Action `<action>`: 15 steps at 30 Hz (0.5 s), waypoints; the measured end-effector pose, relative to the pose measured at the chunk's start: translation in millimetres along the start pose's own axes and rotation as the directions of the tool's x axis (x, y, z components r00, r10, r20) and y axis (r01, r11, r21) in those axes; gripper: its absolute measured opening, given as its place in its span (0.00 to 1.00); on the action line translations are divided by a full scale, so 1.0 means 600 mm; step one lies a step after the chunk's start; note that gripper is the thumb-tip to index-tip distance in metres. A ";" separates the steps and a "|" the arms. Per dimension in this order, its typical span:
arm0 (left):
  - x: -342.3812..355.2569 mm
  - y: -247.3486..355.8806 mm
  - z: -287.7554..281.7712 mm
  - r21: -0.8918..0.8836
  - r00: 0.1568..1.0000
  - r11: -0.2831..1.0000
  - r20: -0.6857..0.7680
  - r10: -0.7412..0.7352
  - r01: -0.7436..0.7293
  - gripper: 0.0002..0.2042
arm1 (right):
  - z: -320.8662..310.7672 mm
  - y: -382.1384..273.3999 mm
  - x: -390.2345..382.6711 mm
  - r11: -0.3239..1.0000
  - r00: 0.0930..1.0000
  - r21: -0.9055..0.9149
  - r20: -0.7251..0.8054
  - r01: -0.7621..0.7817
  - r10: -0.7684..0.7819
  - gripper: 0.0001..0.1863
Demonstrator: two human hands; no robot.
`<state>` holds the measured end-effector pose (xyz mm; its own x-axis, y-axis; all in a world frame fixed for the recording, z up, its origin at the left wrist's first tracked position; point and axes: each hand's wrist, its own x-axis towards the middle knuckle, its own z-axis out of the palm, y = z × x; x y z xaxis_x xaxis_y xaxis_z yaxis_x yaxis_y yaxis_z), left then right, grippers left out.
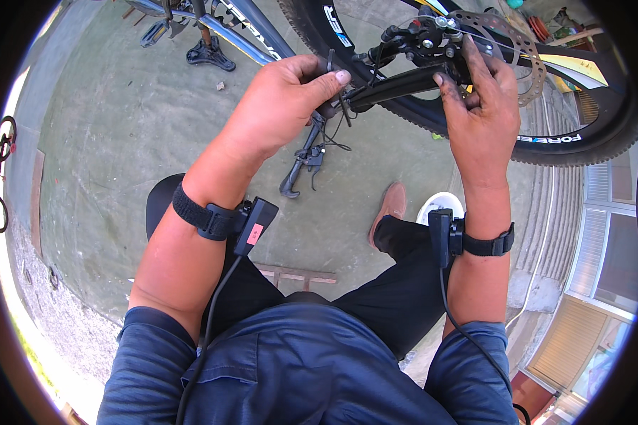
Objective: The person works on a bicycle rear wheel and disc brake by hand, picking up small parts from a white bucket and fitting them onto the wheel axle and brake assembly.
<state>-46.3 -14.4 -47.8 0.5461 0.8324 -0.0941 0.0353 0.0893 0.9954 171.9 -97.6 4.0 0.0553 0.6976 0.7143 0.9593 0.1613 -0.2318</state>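
A black bicycle fork leg [397,87] runs between my two hands. My left hand [290,99] is closed at its upper end, thumb pressed over a thin black cable [346,112] that sticks out above and below the thumb. What lies under the curled fingers is hidden. At the lower end, my right hand [482,106] grips the leg, thumb on its side and dark-smudged fingers by the disc brake caliper [429,39]. A perforated brake rotor [535,78] sits just right of those fingers, on a wheel with a knobby black tyre [581,152].
Below my left hand is a handlebar with brake lever [306,159]. The grey-blue frame [234,28], saddle [209,55] and pedal [153,34] are at the upper left. A white bucket [441,204] stands by my shoe [390,209]. Another bicycle [3,170] is far left.
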 end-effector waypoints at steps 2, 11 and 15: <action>0.002 -0.001 -0.002 -0.125 0.999 0.991 0.010 -0.037 0.038 0.10 | 0.000 0.001 0.000 1.000 1.000 -0.004 0.003 -0.006 0.006 0.27; 0.001 -0.005 0.004 0.006 0.996 0.997 -0.035 0.082 -0.082 0.11 | -0.002 -0.002 0.002 0.999 0.998 -0.018 0.041 -0.039 0.040 0.27; 0.004 -0.015 0.012 0.400 0.914 0.855 -0.092 0.395 -0.330 0.14 | -0.001 -0.002 0.002 0.997 0.996 0.000 0.055 -0.074 0.074 0.27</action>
<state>-39.3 -17.0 -57.0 0.4358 0.8465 0.3057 0.1850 -0.4167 0.8900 170.8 -97.3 5.3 0.1105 0.7449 0.6580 0.9526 0.1094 -0.2838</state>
